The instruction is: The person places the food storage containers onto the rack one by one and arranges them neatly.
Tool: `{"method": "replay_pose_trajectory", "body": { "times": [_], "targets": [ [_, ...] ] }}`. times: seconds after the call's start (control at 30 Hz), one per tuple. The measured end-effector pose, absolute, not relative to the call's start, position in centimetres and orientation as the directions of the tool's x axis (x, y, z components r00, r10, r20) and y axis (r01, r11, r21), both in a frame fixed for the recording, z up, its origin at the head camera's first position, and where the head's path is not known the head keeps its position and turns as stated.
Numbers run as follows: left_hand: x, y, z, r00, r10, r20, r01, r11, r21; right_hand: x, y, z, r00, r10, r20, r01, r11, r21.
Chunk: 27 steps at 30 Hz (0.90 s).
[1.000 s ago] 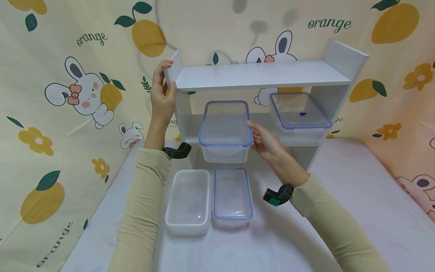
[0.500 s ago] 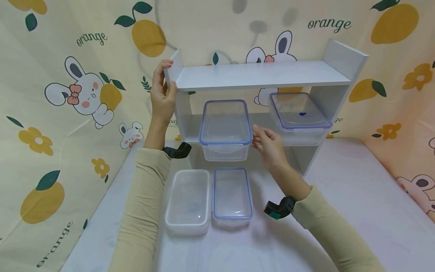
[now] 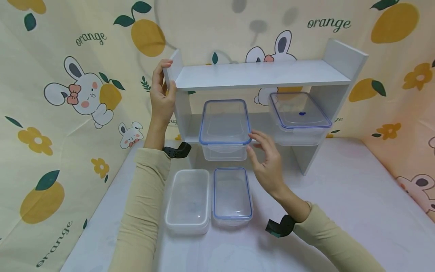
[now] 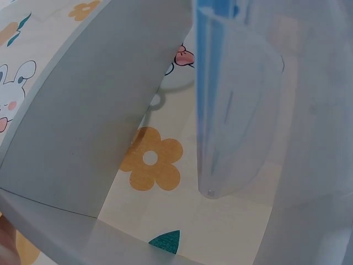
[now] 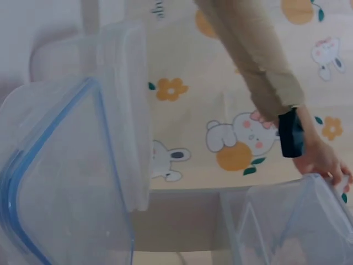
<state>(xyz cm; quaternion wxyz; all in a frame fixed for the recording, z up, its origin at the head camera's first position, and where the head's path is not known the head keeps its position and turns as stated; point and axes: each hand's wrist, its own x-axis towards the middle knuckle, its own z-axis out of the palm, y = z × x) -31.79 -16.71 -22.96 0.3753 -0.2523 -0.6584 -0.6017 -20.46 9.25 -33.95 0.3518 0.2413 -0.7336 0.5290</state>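
A white two-tier shelf (image 3: pixel 265 73) stands at the back, and my left hand (image 3: pixel 163 94) grips its upper left side panel between thumb and fingers. On the middle board a clear lidded food container (image 3: pixel 224 122) with a blue seal sits left of centre, its front jutting past the board's edge. My right hand (image 3: pixel 268 162) is at that container's right front corner, fingertips right at the lid's rim, thumb spread apart below. In the left wrist view the shelf's side panel (image 4: pixel 88 105) fills the left, with the clear container (image 4: pixel 240 110) beside it.
Another blue-sealed container (image 3: pixel 300 117) sits on the middle board's right side, also overhanging. On the table (image 3: pixel 357 211), in front of the shelf, lie a white-lidded container (image 3: pixel 188 200) and a blue-sealed one (image 3: pixel 233 194), side by side. A patterned cloth (image 3: pixel 95 151) hangs behind.
My right hand has moved from pinching the container's right edge to a lower spot at its front corner, thumb and fingers spreading apart. The container shifted very slightly. My left hand stays put.
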Motion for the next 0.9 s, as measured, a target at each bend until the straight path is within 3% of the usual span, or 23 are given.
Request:
{"method": "replay_pose_trajectory", "body": {
  "times": [0.1,0.37,0.9],
  "targets": [
    [-31.8,-16.7,-22.9,-0.590,-0.120,0.798,0.786,0.141,0.602,-20.6,9.1,-34.3,-0.594,-0.012,0.804,-0.749,0.373,-0.548],
    [-31.8,-16.8,-23.0,-0.579,-0.113,0.807,0.794,0.146,0.590,-21.2,8.7,-34.1,-0.571,0.006,0.821,-0.741,0.426,-0.519],
    [-31.7,-16.8,-23.0,-0.583,-0.115,0.804,0.791,0.147,0.594,-23.6,7.5,-34.1,-0.573,0.051,0.818,-0.726,0.432,-0.536]
  ]
}}
